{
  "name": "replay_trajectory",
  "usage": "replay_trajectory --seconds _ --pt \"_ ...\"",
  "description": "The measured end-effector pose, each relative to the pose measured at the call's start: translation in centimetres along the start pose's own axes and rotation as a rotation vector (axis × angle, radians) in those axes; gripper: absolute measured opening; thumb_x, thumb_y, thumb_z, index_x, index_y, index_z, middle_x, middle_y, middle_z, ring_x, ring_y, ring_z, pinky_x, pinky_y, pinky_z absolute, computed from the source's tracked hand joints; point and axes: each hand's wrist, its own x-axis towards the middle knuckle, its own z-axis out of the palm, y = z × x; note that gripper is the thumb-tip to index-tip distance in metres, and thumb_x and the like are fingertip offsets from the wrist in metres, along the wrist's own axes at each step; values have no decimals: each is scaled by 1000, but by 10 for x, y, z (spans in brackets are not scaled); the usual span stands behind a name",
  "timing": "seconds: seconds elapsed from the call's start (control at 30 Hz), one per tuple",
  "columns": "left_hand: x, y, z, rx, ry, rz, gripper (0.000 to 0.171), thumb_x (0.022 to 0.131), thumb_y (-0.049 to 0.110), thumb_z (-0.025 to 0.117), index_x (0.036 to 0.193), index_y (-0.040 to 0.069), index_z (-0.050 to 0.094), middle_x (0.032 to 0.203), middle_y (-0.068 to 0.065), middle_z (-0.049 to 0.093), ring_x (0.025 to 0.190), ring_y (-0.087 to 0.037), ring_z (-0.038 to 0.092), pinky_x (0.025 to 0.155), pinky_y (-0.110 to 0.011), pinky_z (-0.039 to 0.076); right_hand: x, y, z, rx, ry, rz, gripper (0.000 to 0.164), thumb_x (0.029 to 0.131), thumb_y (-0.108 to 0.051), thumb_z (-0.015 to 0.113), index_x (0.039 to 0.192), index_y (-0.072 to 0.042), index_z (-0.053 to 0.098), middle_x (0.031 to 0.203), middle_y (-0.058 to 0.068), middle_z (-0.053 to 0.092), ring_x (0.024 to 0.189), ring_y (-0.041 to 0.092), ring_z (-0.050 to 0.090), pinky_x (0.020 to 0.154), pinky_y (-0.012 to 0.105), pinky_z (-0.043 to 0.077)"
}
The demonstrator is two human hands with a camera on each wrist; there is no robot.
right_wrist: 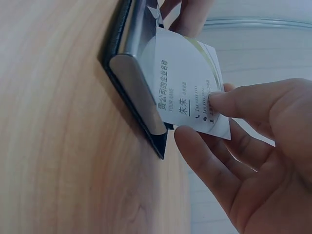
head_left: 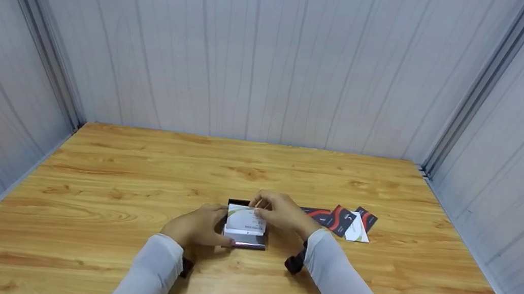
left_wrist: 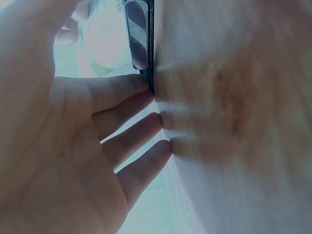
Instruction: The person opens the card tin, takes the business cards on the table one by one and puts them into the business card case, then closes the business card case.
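Note:
A business card case point(head_left: 251, 240) with a metal front and a black cover lies open on the table; its metal end point(right_wrist: 139, 92) shows close up in the right wrist view. My left hand point(head_left: 197, 225) holds the case at its left side, thumb at the near edge, with the other fingertips point(left_wrist: 163, 146) down by the tabletop. A white business card point(right_wrist: 187, 83) with printed text sits partly within the metal part and sticks out of it. My right hand point(head_left: 283, 214) pinches that card by its protruding end, thumb over the printed face.
Right of the case, several dark cards with red stripes point(head_left: 340, 220) and a white card point(head_left: 357, 228) lie overlapping on the wooden table point(head_left: 136, 165). Pale panel walls point(head_left: 274, 56) stand behind and on both sides.

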Motion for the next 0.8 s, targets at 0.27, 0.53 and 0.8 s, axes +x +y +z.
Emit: replay_trajectory --seconds 0.27,0.53,0.8 --pt "0 1 1 -1 2 -13 93 85 47 79 153 -2 38 156 -15 37 144 -32 32 115 -47 31 -3 1 6 -46 -75 -10 11 98 -8 63 105 -14 69 95 -4 67 92 13 61 84 37 52" --pt "0 0 1 12 -8 -32 92 85 49 77 154 1 38 158 -14 35 145 -32 30 115 -47 30 -4 1 8 -72 -127 -5 11 96 -6 64 105 -11 69 96 -2 66 91 11 60 85 35 51" --pt "-1 2 1 27 -17 -31 90 87 48 76 154 3 38 158 -13 35 145 -32 30 115 -48 31 -7 2 8 -117 -173 -37 13 95 -9 67 108 -13 70 99 -5 65 94 11 59 85 34 50"
